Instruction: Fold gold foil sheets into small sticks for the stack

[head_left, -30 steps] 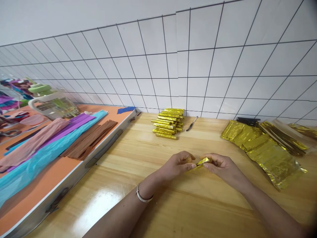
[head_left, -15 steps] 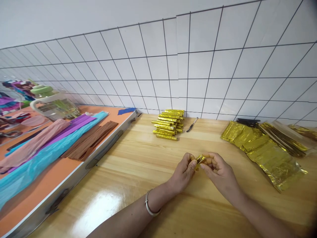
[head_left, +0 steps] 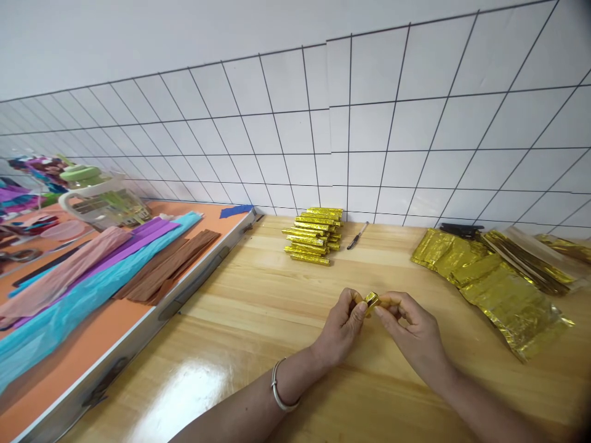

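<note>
Over the middle of the wooden table [head_left: 258, 307], my left hand [head_left: 342, 326] and my right hand [head_left: 409, 329] meet with their fingers pinched on a small folded gold foil piece [head_left: 372, 300]. Most of the piece is hidden between the fingertips. A silver bangle sits on my left wrist. Behind the hands, near the tiled wall, lies a stack of folded gold foil strips [head_left: 313, 235]. To the right lies a heap of flat gold foil sheets [head_left: 489, 277].
A black pen [head_left: 357, 235] lies beside the stack. At the left an orange board [head_left: 92, 326] carries pink, purple, blue and brown crepe paper strips [head_left: 92, 271]. A clear container with a green lid [head_left: 99, 200] stands behind it.
My hands have drawn closer together, and the gold foil piece between them has gone from a longer strip to a small compact fold. The view has shifted slightly.
</note>
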`<state>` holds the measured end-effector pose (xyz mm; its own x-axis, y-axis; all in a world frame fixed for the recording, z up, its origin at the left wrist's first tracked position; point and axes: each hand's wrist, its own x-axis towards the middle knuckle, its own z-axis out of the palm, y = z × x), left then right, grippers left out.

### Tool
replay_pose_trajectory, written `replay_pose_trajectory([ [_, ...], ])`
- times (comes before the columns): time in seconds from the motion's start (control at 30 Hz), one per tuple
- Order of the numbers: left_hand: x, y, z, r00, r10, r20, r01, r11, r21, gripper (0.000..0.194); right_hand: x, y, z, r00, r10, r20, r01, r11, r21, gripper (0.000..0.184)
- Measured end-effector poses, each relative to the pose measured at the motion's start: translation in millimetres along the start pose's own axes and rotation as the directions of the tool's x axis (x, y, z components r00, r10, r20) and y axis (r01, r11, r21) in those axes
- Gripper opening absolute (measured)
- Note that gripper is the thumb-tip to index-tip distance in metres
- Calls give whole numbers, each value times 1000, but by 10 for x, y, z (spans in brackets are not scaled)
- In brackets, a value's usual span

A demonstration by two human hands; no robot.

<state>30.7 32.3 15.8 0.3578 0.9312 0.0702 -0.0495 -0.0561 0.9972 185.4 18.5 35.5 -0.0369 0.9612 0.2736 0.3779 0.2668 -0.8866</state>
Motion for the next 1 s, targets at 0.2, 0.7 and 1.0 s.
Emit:
replay_pose_trajectory([
  [0.2, -16, 25, 7, 997, 55, -46, -46, 984, 171, 28, 30, 15, 19, 993, 118, 8, -117, 981, 156, 16],
  [0.7, 8, -23, 48, 998, 15, -68, -13, 999, 42, 28, 50, 84, 23, 982, 170, 86, -189, 928, 322, 16],
  [1.0, 3, -11, 46, 999, 15, -38, -13, 998, 69, 27, 47, 115, 43, 985, 148, 88, -170, 922, 347, 18],
])
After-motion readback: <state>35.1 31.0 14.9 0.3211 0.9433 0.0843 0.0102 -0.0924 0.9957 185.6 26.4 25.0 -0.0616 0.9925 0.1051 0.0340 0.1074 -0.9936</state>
